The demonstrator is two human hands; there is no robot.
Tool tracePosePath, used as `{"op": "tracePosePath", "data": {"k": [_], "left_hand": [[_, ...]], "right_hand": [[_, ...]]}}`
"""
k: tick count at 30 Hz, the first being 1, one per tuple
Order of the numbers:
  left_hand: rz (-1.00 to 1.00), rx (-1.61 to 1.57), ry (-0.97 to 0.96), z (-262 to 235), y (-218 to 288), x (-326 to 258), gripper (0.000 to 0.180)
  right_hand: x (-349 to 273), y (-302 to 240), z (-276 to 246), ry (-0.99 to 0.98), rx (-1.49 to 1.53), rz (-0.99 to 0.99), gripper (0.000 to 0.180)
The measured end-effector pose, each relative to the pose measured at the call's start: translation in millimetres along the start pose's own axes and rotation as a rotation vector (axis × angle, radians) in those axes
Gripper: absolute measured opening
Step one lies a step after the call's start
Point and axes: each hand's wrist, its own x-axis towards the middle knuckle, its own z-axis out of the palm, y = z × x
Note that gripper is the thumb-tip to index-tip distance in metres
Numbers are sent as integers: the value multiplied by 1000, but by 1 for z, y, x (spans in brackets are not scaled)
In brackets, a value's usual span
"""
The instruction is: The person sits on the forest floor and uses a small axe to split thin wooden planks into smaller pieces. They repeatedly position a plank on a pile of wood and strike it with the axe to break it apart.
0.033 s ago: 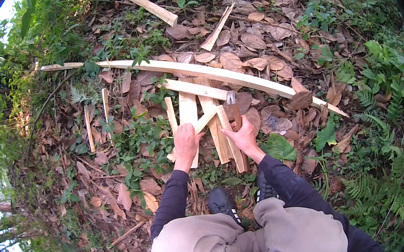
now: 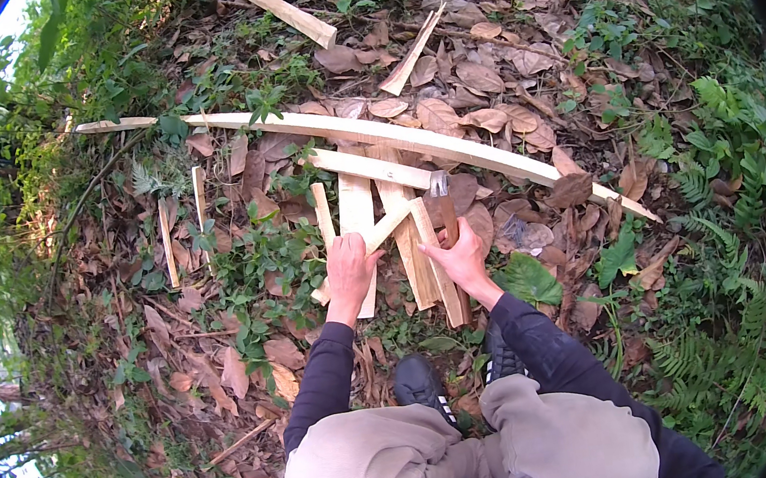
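My left hand [image 2: 348, 276] is closed around a short pale wooden strip [image 2: 389, 226], which slants up to the right. Its upper end meets the top of another upright strip [image 2: 436, 256]. My right hand [image 2: 462, 256] is wrapped round a hammer [image 2: 450, 212] with a brown wooden handle and a metal head pointing away from me. The right thumb lies over the upright strip beside the handle. Beneath the hands, two flat boards [image 2: 358, 206] lie roughly lengthwise, with a crosswise batten [image 2: 370, 168] over their far ends. A small stick [image 2: 323, 213] lies just beyond my left hand.
A long, bowed wooden beam [image 2: 409, 139] stretches across the ground past the boards. Farther off lie a thick wood piece [image 2: 282, 12] and a split piece [image 2: 414, 51]. Two thin sticks [image 2: 169, 244] stand out at the left. Dry leaves, green plants and ferns [image 2: 728, 360] surround everything.
My left hand has shifted very slightly left and toward me with the wooden strip. The right hand and the hammer stay nearly where they were.
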Motion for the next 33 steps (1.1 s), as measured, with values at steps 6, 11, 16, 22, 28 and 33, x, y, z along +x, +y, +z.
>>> {"op": "tracePosePath", "data": {"k": [6, 11, 16, 22, 28, 33], "left_hand": [[33, 33, 11, -22, -36, 14, 46], [138, -16, -25, -28, -54, 22, 43], [67, -28, -28, -28, -55, 21, 41], [112, -72, -13, -29, -54, 24, 41], [130, -110, -26, -21, -49, 29, 39], [115, -126, -24, -21, -47, 28, 39]], "right_hand": [[7, -8, 6, -69, 34, -33, 51], [7, -18, 19, -94, 17, -90, 52], [3, -22, 24, -124, -17, -44, 53], [5, -14, 27, -100, -52, -46, 54], [4, -16, 25, -88, -23, -10, 54], [-3, -14, 27, -59, -28, -10, 54]]}}
